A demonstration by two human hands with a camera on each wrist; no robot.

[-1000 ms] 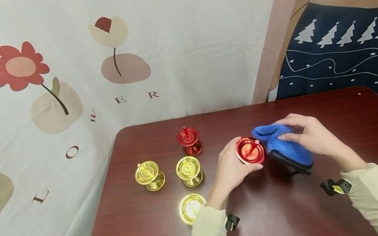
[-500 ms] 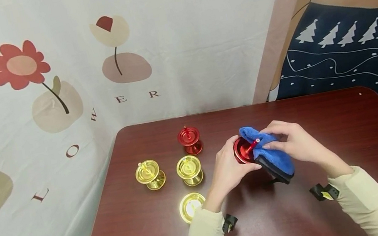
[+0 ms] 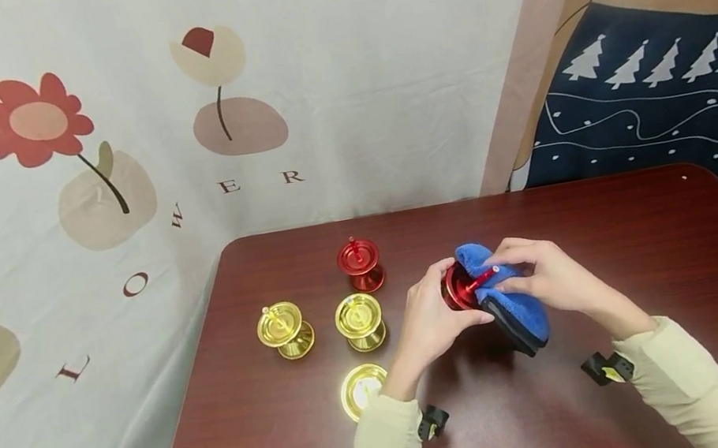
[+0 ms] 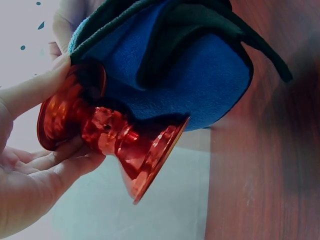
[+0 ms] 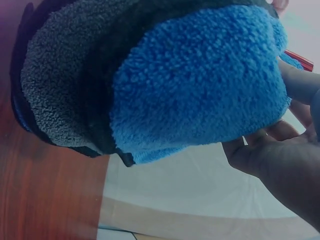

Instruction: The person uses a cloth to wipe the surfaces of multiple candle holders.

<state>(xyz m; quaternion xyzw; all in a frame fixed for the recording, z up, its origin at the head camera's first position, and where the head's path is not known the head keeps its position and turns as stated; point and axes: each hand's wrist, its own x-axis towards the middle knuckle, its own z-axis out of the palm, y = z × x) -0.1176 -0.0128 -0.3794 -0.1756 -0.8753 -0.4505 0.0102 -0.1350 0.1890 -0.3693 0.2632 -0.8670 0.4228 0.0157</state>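
Note:
A shiny red candle holder (image 4: 107, 127) with a flared foot and a thin upright spike is held off the table, tilted. My left hand (image 3: 428, 317) grips it around its upper dish, thumb on one side and fingers on the other. With my right hand (image 3: 545, 279) I pinch a folded blue cloth (image 5: 200, 80) with a dark edge and grey underside. In the head view the cloth lies against the dish's right side, beside the spike. Part of the dish is hidden behind cloth and fingers.
Another red candle holder (image 3: 360, 260) stands at the back of the brown table (image 3: 623, 249). Gold candle holders stand to the left: one at far left (image 3: 281, 326), another gold holder (image 3: 359, 320) in the middle, and a gold holder (image 3: 363, 390) beside my left forearm.
My right hand has moved left, bringing the blue cloth from beside the red candle holder onto its dish. The left hand has shifted slightly and the holder tilts more.

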